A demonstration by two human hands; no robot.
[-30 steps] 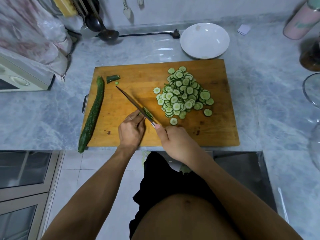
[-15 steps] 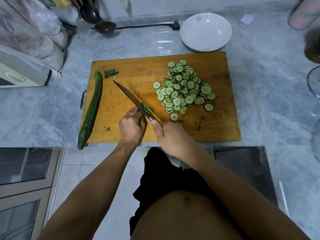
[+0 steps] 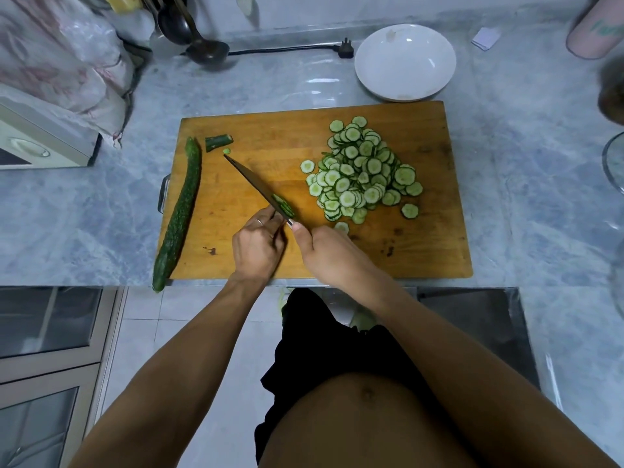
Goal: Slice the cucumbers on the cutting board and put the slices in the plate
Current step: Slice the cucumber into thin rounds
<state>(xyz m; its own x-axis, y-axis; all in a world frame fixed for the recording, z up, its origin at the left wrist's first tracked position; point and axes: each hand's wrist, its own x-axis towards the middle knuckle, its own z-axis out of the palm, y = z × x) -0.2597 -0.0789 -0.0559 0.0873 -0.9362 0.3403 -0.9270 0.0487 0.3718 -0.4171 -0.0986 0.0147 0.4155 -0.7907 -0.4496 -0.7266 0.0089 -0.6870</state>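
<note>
A wooden cutting board (image 3: 270, 136) lies on the marble counter. A heap of cucumber slices (image 3: 361, 170) covers its right half. My right hand (image 3: 331, 255) grips a knife (image 3: 253, 184) whose blade points up-left, with a few fresh slices (image 3: 283, 207) stuck to it. My left hand (image 3: 260, 244) holds the small cucumber remnant against the blade; the remnant itself is hidden under the fingers. A whole cucumber (image 3: 179, 214) lies along the board's left edge, with a cut-off end piece (image 3: 218, 142) near its tip. An empty white plate (image 3: 405, 62) sits behind the board.
A ladle (image 3: 199, 42) and a power plug with cord (image 3: 344, 50) lie at the back. A plastic-wrapped bundle (image 3: 64, 59) and an appliance (image 3: 37, 143) stand left. A pink cup (image 3: 594, 28) and a glass rim (image 3: 613, 163) are at the right.
The knife has kept cutting at the same spot near the board's front, and my left hand has stayed beside the blade. The camera view shifted slightly.
</note>
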